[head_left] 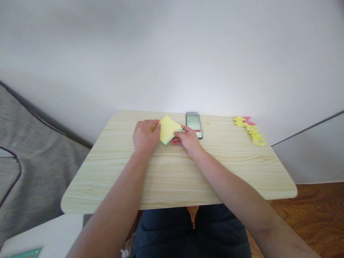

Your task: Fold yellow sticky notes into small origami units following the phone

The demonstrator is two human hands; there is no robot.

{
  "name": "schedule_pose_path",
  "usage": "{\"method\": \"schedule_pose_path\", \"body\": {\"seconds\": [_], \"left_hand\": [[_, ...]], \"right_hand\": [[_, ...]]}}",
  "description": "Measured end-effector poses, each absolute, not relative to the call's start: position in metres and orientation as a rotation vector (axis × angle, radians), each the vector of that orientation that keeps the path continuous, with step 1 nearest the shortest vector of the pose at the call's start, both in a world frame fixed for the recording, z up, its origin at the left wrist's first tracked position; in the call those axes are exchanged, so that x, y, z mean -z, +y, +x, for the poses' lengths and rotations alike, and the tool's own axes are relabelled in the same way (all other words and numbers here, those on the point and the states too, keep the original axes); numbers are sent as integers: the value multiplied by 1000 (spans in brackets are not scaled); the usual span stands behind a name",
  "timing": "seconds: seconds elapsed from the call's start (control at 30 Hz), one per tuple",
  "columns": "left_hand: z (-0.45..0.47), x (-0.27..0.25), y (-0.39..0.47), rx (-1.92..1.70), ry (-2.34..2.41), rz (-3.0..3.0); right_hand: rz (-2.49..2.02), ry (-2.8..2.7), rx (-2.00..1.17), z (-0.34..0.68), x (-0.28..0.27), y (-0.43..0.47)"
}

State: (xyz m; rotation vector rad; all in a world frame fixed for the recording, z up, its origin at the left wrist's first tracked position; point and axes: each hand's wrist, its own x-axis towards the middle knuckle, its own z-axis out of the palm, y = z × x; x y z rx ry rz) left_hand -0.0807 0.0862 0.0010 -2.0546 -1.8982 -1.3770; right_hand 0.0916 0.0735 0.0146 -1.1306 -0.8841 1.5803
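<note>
Between my two hands is a pad of sticky notes [169, 129], yellow on top with a light green layer showing along its lower right edge. It is turned so a corner points toward me. My left hand [146, 136] pinches the pad's left corner, thumb on the near side and fingers partly hidden behind. With the thumb on top and fingers beneath, my right hand [188, 140] grips the right corner. Just beyond my right hand lies a phone [194, 123] with a lit, partly blurred screen.
Several small folded yellow papers [256, 136] and a pink one [247, 119] lie in a row at the right of the wood-grain table [172, 179]. A white wall [172, 64] rises behind it. Grey fabric [40, 161] is at the left.
</note>
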Motion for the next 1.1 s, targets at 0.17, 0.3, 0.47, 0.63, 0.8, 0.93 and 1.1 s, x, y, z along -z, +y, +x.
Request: {"method": "schedule_pose_path", "body": {"seconds": [0.17, 0.3, 0.47, 0.63, 0.8, 0.93, 1.1], "left_hand": [[-82, 0, 89, 1453, -1841, -1990], [-86, 1, 90, 1516, -1954, -1914], [-94, -9, 91, 1756, -2124, -1667], [-94, -17, 92, 2221, -2084, -1477], [-87, -16, 92, 2530, -2055, -1521], [-84, -21, 86, 2671, -2065, -1669], [-72, -26, 75, 2762, -2011, -2096]], "right_hand": [[-1176, -979, -1520, 88, -10, 75], [-1227, -1074, -1456, 84, -6, 76], [-1343, -1248, -1335, 76, -2, 83], [-1485, -1470, -1095, 70, -6, 90], [-1614, -1608, -835, 72, -13, 87], [-1644, -1644, -721, 90, -26, 71], [-1416, -1515, -657, 127, -48, 48]]}}
